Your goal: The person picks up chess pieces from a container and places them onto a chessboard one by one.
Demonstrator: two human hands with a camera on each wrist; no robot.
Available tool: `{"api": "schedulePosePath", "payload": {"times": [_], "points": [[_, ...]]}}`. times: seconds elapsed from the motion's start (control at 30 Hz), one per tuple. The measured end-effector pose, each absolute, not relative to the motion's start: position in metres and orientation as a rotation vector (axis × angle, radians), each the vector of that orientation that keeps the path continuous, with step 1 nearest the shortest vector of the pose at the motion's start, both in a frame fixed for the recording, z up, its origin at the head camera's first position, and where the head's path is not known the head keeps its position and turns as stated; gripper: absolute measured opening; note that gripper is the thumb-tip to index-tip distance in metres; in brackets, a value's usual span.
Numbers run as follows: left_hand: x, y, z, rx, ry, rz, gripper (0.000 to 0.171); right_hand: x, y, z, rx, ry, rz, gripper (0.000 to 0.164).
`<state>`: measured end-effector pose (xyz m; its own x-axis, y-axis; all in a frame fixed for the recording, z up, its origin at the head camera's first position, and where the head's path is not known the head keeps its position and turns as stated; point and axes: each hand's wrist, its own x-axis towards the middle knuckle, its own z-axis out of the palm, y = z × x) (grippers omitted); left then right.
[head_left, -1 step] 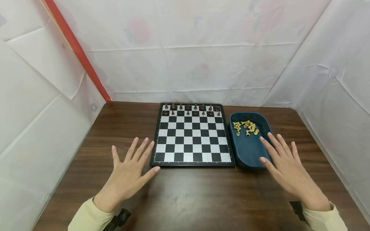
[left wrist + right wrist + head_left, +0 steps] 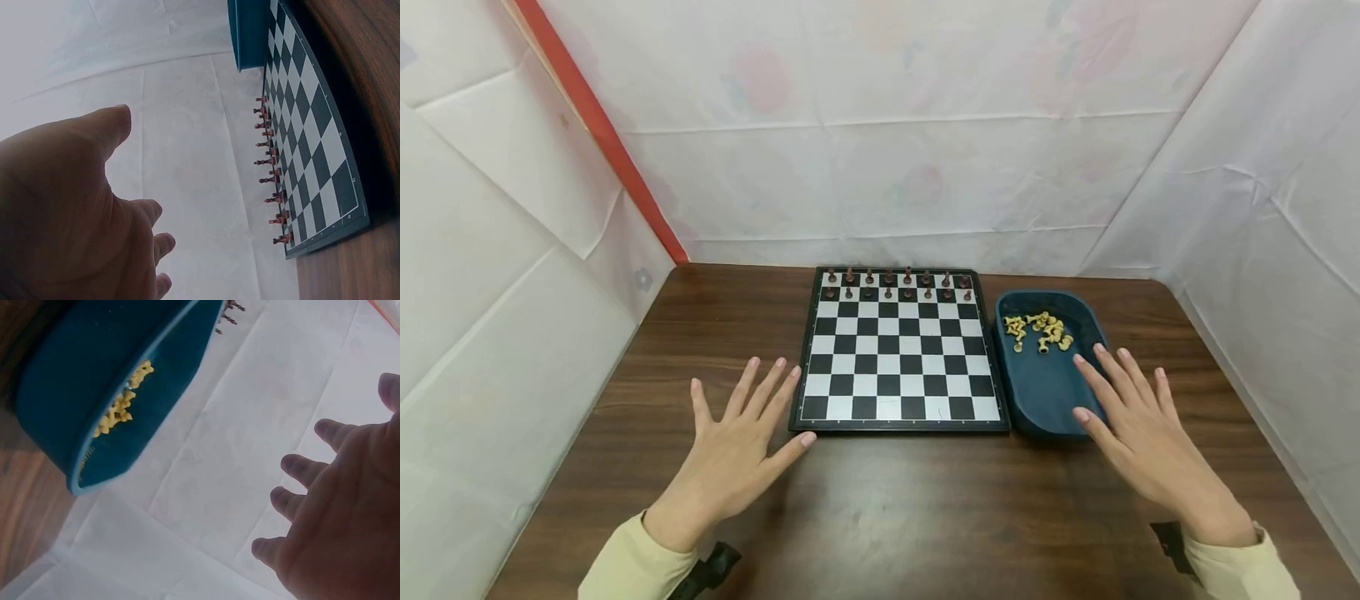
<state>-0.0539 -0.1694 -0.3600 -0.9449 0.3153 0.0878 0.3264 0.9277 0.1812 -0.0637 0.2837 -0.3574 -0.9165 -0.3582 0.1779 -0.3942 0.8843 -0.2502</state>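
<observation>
A black-and-white chessboard lies on the table with two rows of dark brown chess pieces standing along its far side. My left hand is spread at the board's near left corner, holding nothing; the left wrist view shows its fingers apart from the board. Beside the board's right edge sits a dark blue tray with a pile of yellow chess pieces lying toward its far end. Over the tray's near right side in the head view, my right hand is also spread and holds nothing; in the right wrist view it hovers apart from the tray.
The dark wooden table carries the board and tray. White cloth hangs behind and on both sides. A red strip runs down the back left corner. Black straps show at both wrists.
</observation>
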Motion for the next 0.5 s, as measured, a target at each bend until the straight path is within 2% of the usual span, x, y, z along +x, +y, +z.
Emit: {"api": "schedulePosePath", "payload": {"times": [0.5], "points": [[-0.0453, -0.1760, -0.3600, -0.481, -3.049, -0.290, 0.076, -0.0655, 0.2846, -0.3580, 0.601, -2.944, 0.449, 0.060]]}}
